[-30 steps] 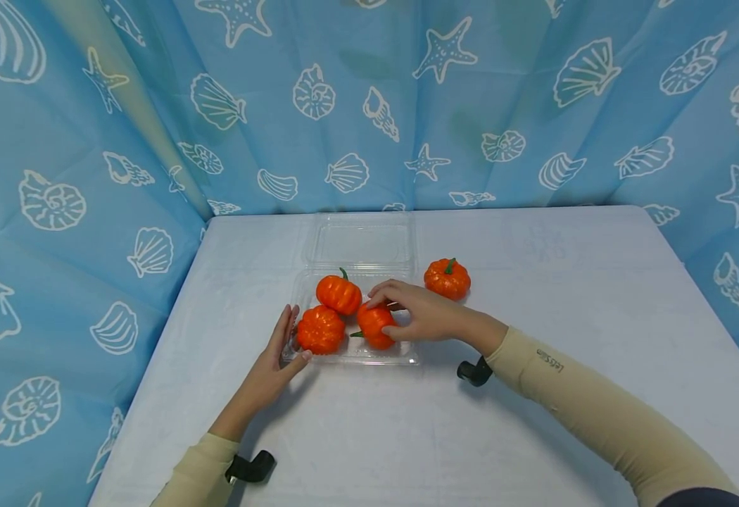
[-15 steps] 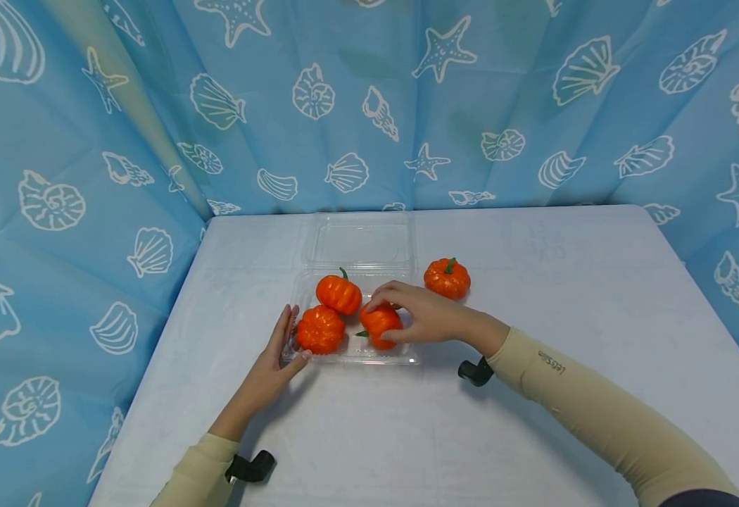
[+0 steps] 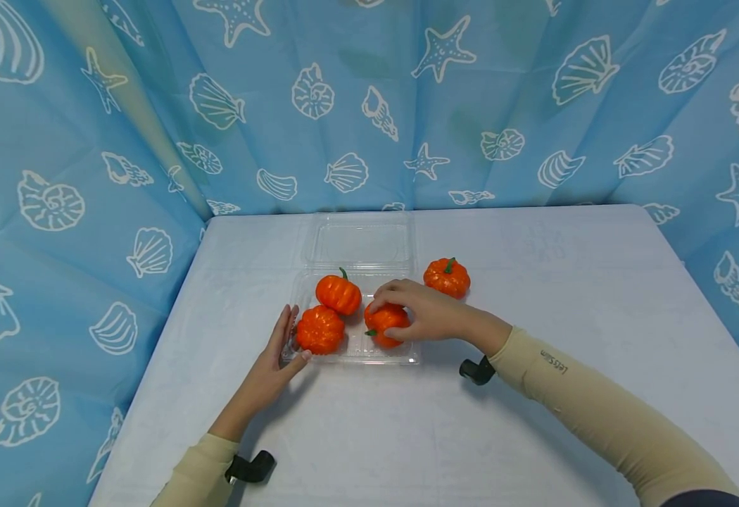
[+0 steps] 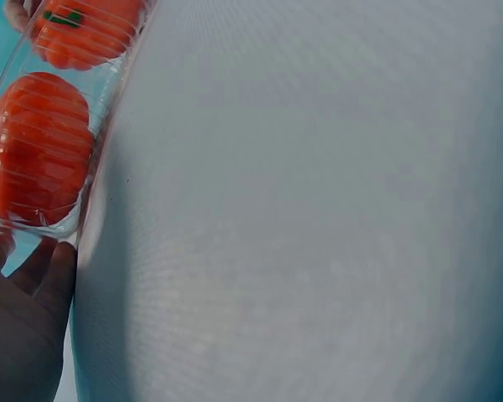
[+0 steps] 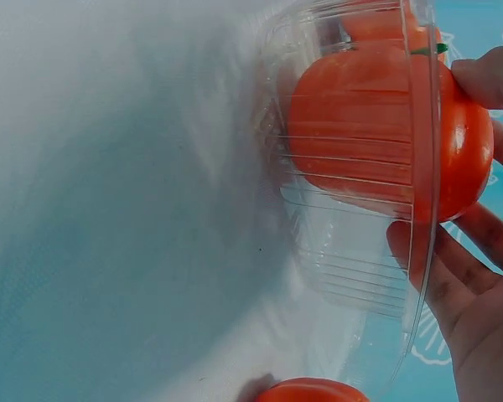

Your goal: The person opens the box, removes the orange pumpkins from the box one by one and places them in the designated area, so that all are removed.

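A clear plastic clamshell box (image 3: 369,362) lies on the table with its lid (image 3: 362,238) folded back. My right hand (image 3: 426,313) grips a small orange pumpkin (image 3: 379,322) in the box's right part, thumb at the near side and fingers over the far side. Through the clear wall in the right wrist view, that pumpkin (image 5: 360,126) shows inside the box. Two more pumpkins sit on the left, one at the front (image 3: 320,330) and one behind it (image 3: 339,294). Against the box's left end rests my left hand (image 3: 267,373), its fingers mostly straight and holding no pumpkin.
Another orange pumpkin (image 3: 447,278) stands on the white-covered table (image 3: 534,282), right of the box and just behind my right hand. A blue curtain with shell prints (image 3: 369,127) hangs behind and along the left. Black wrist cameras (image 3: 252,466) are strapped to both forearms.
My right hand has shifted the gripped pumpkin slightly to the right within the box, and its stem has turned a little toward the front. The left hand stays in place.
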`<control>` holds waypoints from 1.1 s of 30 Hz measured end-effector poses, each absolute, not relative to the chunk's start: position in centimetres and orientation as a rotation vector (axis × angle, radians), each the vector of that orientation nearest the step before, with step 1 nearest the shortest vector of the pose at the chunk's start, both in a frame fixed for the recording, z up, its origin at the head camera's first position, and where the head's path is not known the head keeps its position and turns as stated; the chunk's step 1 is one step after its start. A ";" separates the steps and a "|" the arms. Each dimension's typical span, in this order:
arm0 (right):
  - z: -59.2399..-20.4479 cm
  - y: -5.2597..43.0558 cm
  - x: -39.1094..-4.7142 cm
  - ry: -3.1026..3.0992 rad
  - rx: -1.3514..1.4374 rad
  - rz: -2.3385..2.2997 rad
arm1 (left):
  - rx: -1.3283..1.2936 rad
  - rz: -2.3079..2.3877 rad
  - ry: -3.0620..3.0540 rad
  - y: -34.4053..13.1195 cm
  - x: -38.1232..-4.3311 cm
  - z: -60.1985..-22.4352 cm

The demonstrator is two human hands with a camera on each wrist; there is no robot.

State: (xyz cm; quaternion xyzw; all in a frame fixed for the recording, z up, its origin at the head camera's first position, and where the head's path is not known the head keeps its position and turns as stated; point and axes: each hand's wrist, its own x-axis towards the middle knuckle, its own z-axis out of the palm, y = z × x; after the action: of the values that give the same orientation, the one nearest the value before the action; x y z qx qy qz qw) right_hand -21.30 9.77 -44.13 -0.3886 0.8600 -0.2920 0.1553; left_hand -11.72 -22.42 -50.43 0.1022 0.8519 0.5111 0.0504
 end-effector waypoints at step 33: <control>-44.7 11.2 -21.8 2.455 -1.114 -1.097 | 0.312 1.559 2.588 -22.4 -11.8 -50.5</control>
State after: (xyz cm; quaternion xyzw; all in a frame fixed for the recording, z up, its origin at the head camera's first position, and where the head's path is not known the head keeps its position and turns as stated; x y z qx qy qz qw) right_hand -21.76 11.22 -44.69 -0.3801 0.8379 -0.3744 0.1153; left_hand -11.78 -22.43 -50.49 0.1027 0.8509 0.5126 0.0519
